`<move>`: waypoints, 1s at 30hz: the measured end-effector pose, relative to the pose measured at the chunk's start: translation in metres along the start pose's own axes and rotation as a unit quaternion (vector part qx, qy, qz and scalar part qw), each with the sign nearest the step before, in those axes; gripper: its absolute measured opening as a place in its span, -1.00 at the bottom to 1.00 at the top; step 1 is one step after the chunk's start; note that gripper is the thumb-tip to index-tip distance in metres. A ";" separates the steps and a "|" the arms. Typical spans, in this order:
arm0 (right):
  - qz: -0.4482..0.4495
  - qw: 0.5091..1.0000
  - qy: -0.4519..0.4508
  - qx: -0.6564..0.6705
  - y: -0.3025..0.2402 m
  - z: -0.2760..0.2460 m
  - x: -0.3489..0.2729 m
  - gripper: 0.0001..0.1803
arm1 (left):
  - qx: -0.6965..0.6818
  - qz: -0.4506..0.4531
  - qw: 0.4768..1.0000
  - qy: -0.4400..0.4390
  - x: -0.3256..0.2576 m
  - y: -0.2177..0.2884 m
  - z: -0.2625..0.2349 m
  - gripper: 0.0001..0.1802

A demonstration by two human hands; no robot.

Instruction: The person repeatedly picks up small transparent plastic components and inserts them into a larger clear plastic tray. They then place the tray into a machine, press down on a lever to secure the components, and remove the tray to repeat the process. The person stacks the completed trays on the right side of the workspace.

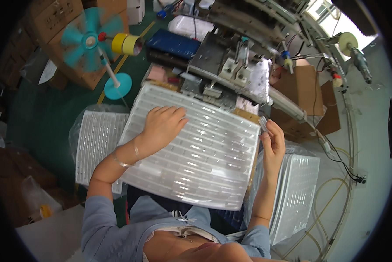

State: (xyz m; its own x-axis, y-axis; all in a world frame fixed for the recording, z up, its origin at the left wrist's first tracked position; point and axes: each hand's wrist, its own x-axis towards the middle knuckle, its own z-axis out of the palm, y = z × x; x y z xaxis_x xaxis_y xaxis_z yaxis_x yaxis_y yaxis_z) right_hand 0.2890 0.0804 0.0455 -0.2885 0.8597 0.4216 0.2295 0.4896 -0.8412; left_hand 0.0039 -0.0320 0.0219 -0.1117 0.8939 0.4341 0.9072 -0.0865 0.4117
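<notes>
A large white ribbed tray (196, 144) with rows of small clear pieces lies across the front of the bench, its near edge by my lap. Over its upper left part is my left hand (163, 124), back up, fingers curled down close to the rows; the fingertips and anything under them are hidden. Just past the tray's right edge, my right hand (273, 142) is raised. Thumb and fingers pinch a small clear plastic piece (263, 123), too small to name more exactly.
Behind the tray stands a metal machine fixture (237, 70). More trays lean in a stack (295, 196) on the right; another ribbed tray (99, 146) lies at left. A turquoise fan (90, 41) with tape rolls (127, 44) stands far left. Cardboard boxes (298, 102) and hoses line the right.
</notes>
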 end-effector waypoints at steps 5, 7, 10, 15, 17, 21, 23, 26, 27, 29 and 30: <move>-0.014 0.997 0.059 -0.046 0.003 0.003 0.056 -0.74 | -0.002 0.133 0.966 0.222 0.135 0.047 0.035 -0.66; -0.066 0.993 0.072 -0.072 0.003 0.019 0.084 -0.75 | 0.072 0.114 0.972 0.194 0.176 0.039 0.051 -0.65; -0.103 0.983 0.077 -0.128 0.004 0.039 0.115 -0.77 | 0.134 0.120 0.970 0.163 0.198 0.038 0.054 -0.66; -0.241 0.938 0.110 -0.225 -0.009 0.084 0.150 -0.79 | 0.011 0.145 0.962 0.233 0.175 0.018 0.029 -0.67; -0.252 0.909 0.072 -0.325 -0.007 0.095 0.165 -0.81 | -0.086 0.111 0.966 0.218 0.141 0.004 0.010 -0.69; -0.218 0.887 0.058 -0.402 0.000 0.108 0.175 -0.78 | -0.326 -0.119 0.933 0.100 0.050 -0.034 -0.025 -0.79; -0.200 0.894 0.031 -0.399 -0.002 0.101 0.178 -0.72 | -0.377 -0.171 0.902 0.125 0.013 -0.062 -0.029 -0.79; -0.333 0.877 0.073 -0.337 0.011 0.087 0.164 -0.57 | -0.454 -0.296 0.827 0.149 -0.047 -0.079 -0.043 -0.75; -0.329 0.880 0.061 -0.337 0.006 0.086 0.147 -0.54 | -0.477 -0.336 0.796 0.162 -0.063 -0.085 -0.050 -0.73; -0.247 0.916 0.006 -0.317 -0.009 0.083 0.090 -0.55 | -0.551 -0.385 0.719 0.180 -0.096 -0.091 -0.056 -0.69; -0.214 0.941 -0.090 -0.246 0.002 0.081 0.061 -0.58 | -0.589 -0.398 0.678 0.185 -0.106 -0.094 -0.058 -0.67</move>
State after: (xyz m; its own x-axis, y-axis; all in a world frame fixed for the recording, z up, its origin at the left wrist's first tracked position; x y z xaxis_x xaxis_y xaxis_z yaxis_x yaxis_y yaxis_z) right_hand 0.1967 0.1225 0.0421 -0.5956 0.5510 0.5844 0.4460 0.8320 -0.3299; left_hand -0.0931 -0.1446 -0.0163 -0.6679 0.7110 -0.2201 -0.4306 -0.1280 0.8934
